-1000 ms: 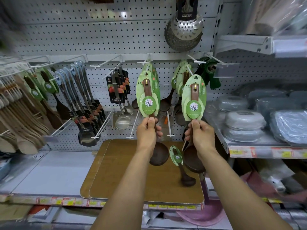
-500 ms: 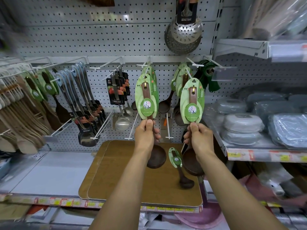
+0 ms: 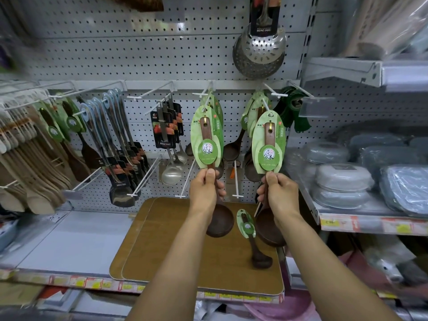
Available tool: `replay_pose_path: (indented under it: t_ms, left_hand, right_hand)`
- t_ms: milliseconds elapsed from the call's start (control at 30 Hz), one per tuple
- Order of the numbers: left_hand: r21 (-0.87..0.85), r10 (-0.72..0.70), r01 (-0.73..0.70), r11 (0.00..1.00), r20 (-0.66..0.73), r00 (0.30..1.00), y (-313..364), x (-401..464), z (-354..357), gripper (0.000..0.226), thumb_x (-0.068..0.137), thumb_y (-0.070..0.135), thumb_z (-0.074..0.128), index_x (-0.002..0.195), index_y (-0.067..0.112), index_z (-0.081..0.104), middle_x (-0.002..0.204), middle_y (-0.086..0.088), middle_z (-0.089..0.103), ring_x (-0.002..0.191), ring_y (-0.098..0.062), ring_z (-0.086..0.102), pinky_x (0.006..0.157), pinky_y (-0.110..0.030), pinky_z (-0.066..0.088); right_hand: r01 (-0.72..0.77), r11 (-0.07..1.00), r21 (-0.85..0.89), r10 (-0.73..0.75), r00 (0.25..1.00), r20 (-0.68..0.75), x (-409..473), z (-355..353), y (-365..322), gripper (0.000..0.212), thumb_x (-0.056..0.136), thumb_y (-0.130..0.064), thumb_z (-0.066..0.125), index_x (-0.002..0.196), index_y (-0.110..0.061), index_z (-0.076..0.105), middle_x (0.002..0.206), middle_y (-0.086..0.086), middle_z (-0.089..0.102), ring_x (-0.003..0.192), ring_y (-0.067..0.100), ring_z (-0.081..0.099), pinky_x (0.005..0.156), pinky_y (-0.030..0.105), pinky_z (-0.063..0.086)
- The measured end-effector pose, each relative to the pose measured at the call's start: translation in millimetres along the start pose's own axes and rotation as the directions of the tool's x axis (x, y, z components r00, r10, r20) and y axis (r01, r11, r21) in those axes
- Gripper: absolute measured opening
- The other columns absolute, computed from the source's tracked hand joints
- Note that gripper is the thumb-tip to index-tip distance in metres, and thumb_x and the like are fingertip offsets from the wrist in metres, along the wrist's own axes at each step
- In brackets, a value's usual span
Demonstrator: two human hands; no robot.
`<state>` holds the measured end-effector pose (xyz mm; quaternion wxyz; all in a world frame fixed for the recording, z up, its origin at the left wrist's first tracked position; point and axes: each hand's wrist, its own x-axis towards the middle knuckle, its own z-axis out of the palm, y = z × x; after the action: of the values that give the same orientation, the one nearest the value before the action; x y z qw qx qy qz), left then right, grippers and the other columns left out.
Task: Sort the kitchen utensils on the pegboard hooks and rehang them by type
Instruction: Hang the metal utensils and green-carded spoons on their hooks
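Even, bright overhead light; glare on the steel skimmer (image 3: pixel 259 49); wide-angle bending and blur toward frame edges around it.

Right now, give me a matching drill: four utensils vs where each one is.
Things:
1. small wooden spoon
2. metal skimmer
3. steel ladle
4. left wooden ladle

Places:
A. hung on the top row of the pegboard
B. gripped in the left hand
C. lying on the brown board
D. on a hook left of the hands

Pairs: 1-C, 2-A, 3-D, 4-B
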<state>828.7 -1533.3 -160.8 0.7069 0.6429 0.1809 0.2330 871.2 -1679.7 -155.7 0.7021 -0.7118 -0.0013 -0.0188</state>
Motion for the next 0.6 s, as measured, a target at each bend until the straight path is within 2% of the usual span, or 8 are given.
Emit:
replay_pose_path:
  t_ms: [433,600]
  left_hand:
    - [0.027,-0.041,0.041,0.999,-0.007,0.999,-4,34,5,0.025,0.104,0.024,0.037,0.094,0.012,0.057,0.068,-0.006,0.057,0.054,-0.018,0.053,0.055,-0.031,0.046]
    - [0.047,-0.060,0.061,0.997,-0.014,0.998,-6,62,11,0.026,0.104,0.023,0.037,0.092,0.012,0.057,0.069,-0.007,0.056,0.055,-0.018,0.053,0.055,-0.031,0.046]
  right_hand:
    - [-0.077,0.995,0.057,0.075,0.997,0.030,39,13,1,0.028,0.100,-0.022,0.046,0.080,-0.009,0.060,0.059,0.009,0.060,0.049,0.020,0.052,0.053,0.032,0.042]
    - [-0.105,0.993,0.057,0.104,0.994,0.031,67,23,6,0.029,0.101,-0.022,0.044,0.079,-0.011,0.059,0.066,0.009,0.059,0.052,0.019,0.051,0.052,0.030,0.043]
